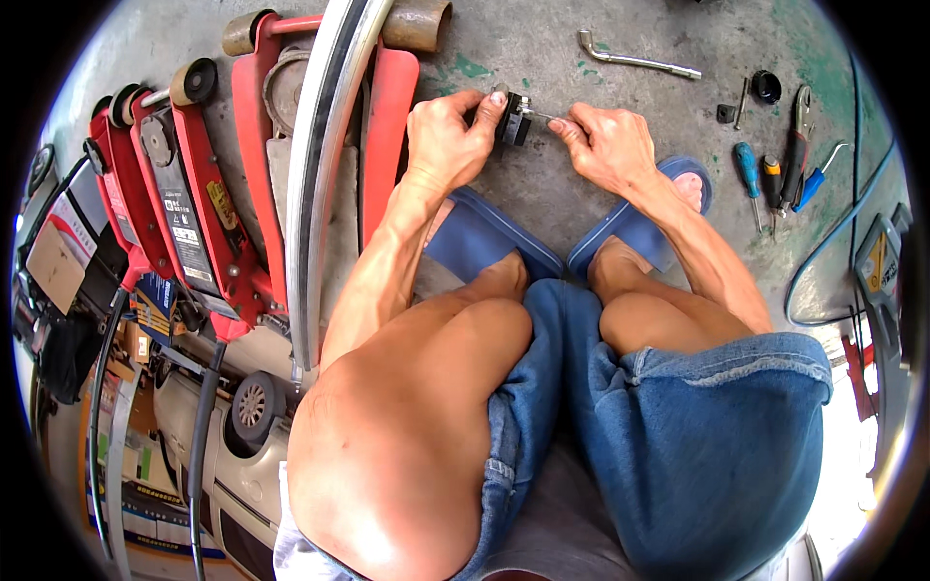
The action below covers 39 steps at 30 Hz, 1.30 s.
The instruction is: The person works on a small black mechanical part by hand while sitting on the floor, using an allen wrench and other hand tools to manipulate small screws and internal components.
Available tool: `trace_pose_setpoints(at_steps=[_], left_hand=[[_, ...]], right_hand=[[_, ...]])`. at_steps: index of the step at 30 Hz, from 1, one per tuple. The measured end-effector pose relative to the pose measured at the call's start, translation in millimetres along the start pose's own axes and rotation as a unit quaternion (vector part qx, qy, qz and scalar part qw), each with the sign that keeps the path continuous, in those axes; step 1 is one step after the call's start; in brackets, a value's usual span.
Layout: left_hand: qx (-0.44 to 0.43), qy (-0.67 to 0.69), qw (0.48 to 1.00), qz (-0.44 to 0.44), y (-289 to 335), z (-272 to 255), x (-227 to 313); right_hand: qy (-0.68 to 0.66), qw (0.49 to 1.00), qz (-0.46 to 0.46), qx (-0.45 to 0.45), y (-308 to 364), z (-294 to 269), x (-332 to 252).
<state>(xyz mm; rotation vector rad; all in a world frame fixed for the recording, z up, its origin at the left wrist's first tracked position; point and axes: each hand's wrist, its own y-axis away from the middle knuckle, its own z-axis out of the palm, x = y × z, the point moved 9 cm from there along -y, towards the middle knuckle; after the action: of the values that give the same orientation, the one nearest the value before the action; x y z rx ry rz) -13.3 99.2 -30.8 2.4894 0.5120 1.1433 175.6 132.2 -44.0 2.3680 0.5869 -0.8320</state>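
My left hand [449, 140] grips a small black block-like part [514, 126] with metal bits along its top, the thumb pressed against its upper left side. From the right, my right hand [612, 145] pinches a thin metal rod [540, 115] between thumb and fingers. The rod points at the part's right side; whether its tip touches or sits inside cannot be made out. The rod's other end is hidden by my fingers. Both hands are above the concrete floor [552, 213], just beyond my blue sandals [489, 232].
On the right lie a blue screwdriver [746, 167], a yellow-and-black screwdriver [772, 174], locking pliers [798, 136], a blue-handled hook tool [812, 187] and a round black cap [766, 87]. An L-shaped wrench [639, 61] lies ahead. Red floor jacks [254, 145] and a curved rim [325, 165] stand left.
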Motion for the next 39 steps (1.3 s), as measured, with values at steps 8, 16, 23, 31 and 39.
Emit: trace_pose_setpoints(at_steps=[8, 16, 23, 31, 39], left_hand=[[0.025, -0.014, 0.999, -0.014, -0.9, -2.6, 3.3], [0.069, -0.012, 0.997, -0.010, 0.5, -5.8, 5.1], [0.062, -0.036, 0.997, -0.024, 3.9, -4.7, 8.7], [0.066, -0.062, 0.996, -0.009, 3.8, 2.2, 15.3], [0.070, -0.060, 0.996, -0.001, 5.7, 1.7, 15.1]], right_hand=[[0.019, 0.997, -0.048, 0.053, -5.1, -4.5, -6.0], [0.074, 0.992, -0.088, 0.058, 7.8, -21.6, 1.2], [0.200, 0.979, -0.040, -0.008, 10.7, -31.9, -39.5], [0.291, 0.955, -0.024, -0.055, 6.8, -36.6, -53.7], [0.314, 0.947, -0.019, -0.069, 4.8, -40.3, -66.0]])
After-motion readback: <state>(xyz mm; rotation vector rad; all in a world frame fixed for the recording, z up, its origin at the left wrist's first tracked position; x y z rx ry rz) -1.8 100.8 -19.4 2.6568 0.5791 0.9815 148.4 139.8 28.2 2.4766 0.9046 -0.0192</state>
